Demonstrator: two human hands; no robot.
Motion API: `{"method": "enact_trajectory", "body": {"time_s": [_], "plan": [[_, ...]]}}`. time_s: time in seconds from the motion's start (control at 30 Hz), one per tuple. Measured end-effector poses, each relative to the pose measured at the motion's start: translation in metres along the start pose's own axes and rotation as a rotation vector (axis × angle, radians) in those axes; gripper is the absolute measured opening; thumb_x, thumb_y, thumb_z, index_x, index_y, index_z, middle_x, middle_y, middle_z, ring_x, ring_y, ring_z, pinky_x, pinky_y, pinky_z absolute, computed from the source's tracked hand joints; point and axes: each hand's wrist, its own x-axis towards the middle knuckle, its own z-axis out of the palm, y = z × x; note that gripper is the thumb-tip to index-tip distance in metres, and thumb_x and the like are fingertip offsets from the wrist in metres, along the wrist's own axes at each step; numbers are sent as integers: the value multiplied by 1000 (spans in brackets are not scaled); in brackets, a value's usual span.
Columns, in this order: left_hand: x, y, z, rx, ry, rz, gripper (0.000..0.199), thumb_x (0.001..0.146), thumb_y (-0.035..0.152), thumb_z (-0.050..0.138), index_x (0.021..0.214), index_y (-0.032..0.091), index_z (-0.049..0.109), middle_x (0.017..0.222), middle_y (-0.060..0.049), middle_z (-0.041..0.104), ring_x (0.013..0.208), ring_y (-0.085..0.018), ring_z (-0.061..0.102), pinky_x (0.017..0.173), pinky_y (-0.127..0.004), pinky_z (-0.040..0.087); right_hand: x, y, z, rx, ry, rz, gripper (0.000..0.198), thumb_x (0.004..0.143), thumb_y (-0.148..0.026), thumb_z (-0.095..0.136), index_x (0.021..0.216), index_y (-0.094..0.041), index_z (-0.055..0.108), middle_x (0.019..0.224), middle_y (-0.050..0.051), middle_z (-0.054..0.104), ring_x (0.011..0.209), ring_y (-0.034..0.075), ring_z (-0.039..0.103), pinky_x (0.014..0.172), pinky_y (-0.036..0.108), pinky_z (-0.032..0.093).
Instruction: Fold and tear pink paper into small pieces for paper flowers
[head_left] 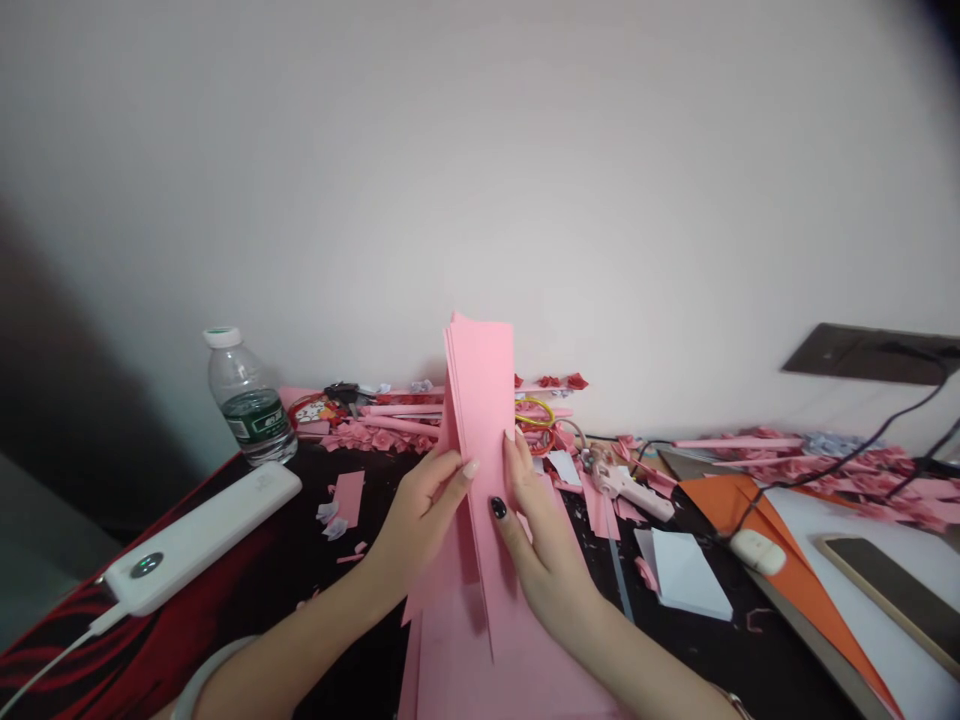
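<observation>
Some fingers of the left hand (pixel 426 502) are hidden behind upright pink sheets (pixel 486 400), bunched too tightly to count. A phone (pixel 900 590) at right and pink paper (pixel 517 680) below run out of view. The bottle (pixel 244 380) has a label (pixel 262 414) with small print too blurred to read.

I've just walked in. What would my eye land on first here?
Probably the layered pink paper, held upright mid-view between the left hand and right hand. Then the half-visible orange sheet at right, and the clear bottle with a green label at left, behind a long white device.
</observation>
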Motion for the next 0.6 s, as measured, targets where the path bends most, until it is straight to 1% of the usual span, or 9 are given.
{"method": "enact_trajectory", "body": {"time_s": [0.07,0.17,0.27,0.33,0.47,0.6], "plan": [[1,-1,1,-5,-3,-8,28,87,37,39,67,18,45,68,2,43,66,-14,41,64,-24,35,0,1,1,88,13,20,55,91,-30,33,139,-31,8,146,-6,8,133,16,7,109,39,12],[2,-1,3,-22,2,-21,29,88,36,37,65,18,39,64,4,36,62,-12,36,60,-22,32,-1,1,2,230,36,94,53,91,-33,34,139,-31,10,146,-7,10,133,15,9,110,35,12],[2,1,5,-22,24,-18,30,89,35,36,64,18,36,63,4,32,62,-12,33,58,-21,30,-2,1,4,373,47,165,53,90,-37,35,138,-34,12,145,-9,11,133,15,10,109,36,14],[2,3,7,-30,27,-14,30,89,34,34,65,18,35,63,4,33,62,-12,34,59,-21,30,-3,1,6,473,40,195,52,90,-40,34,137,-35,14,145,-10,12,133,17,13,108,38,18],[2,4,10,-76,25,-27,30,89,35,34,65,18,36,64,4,36,62,-11,36,59,-20,31,-4,3,10,658,56,255,51,88,-45,35,136,-36,20,144,-9,16,130,20,23,102,39,31],[5,-2,10,-110,37,-82,30,89,39,33,69,18,41,65,3,40,61,-12,37,58,-21,33,-3,7,11,825,103,326,50,87,-46,35,135,-34,26,141,-2,28,126,22,32,92,38,41]]}}
